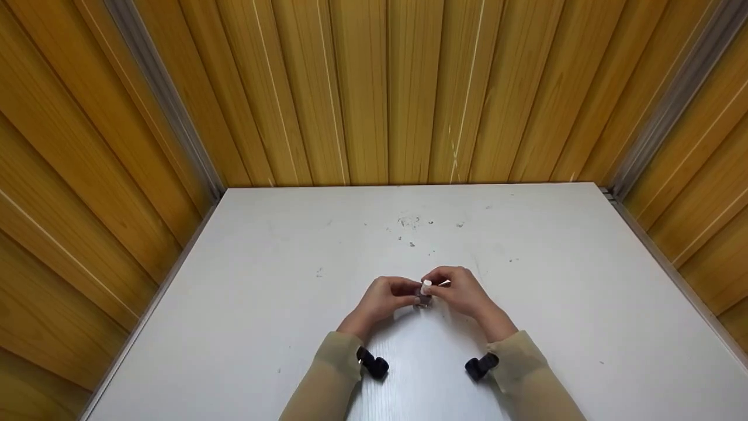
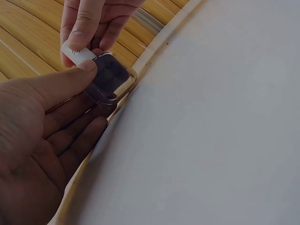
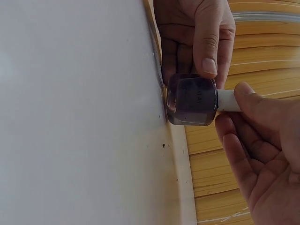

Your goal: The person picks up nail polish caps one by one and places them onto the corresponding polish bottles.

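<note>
A small square nail polish bottle (image 3: pixel 191 101) of clear glass, dark purple inside, stands just at the tabletop between both hands. My left hand (image 1: pixel 385 301) pinches its glass body between thumb and fingers. On top is a white cap (image 2: pixel 78 54), which my right hand (image 1: pixel 464 292) grips between thumb and fingers. Cap and bottle are joined in the right wrist view. Printed letters show on the glass, too blurred to read fully. In the head view the fingers hide part of the bottle.
The white table (image 1: pixel 263 245) carries scattered dark specks (image 1: pixel 409 222) beyond the hands. Wood-patterned panels (image 1: pixel 385 88) rise behind and at both sides, with grey metal posts (image 1: pixel 169 99) in the corners. A black wrist camera (image 1: pixel 374 363) is strapped on each sleeve.
</note>
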The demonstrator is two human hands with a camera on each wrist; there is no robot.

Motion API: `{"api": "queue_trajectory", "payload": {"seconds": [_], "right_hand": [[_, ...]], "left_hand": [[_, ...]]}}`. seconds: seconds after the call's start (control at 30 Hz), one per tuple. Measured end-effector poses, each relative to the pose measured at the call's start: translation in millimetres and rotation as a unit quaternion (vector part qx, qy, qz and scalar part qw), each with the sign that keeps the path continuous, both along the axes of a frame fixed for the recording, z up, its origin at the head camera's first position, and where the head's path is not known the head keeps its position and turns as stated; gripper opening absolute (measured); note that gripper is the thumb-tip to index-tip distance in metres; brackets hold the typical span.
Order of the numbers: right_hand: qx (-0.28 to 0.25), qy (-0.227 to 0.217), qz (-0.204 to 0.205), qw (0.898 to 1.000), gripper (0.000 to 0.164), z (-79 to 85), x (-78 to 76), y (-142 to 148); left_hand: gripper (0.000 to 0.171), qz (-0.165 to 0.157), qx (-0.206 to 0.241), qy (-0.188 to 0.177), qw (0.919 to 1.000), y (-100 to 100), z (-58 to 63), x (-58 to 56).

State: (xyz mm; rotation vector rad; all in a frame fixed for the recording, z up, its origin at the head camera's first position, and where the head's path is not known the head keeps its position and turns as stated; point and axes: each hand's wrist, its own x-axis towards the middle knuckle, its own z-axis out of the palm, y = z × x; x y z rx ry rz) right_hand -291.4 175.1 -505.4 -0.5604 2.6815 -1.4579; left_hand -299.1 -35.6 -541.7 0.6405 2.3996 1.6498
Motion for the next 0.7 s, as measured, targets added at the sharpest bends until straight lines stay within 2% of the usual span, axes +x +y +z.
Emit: {"api": "queue_trajectory", "payload": {"seconds": [0.53, 0.7], "right_hand": [[0.017, 0.028, 0.02, 0.999, 0.016, -1.2, 0.9, -1.8], [0.013, 0.032, 0.028, 0.999, 0.016, -0.6, 1.1, -1.6]], "left_hand": [[0.023, -0.006, 0.0, 0.013, 0.9999, -3.0, -2.2, -2.2], [0.023, -0.002, -0.003, -0.001, 1.0, -4.2, -1.7, -3.0]]}}
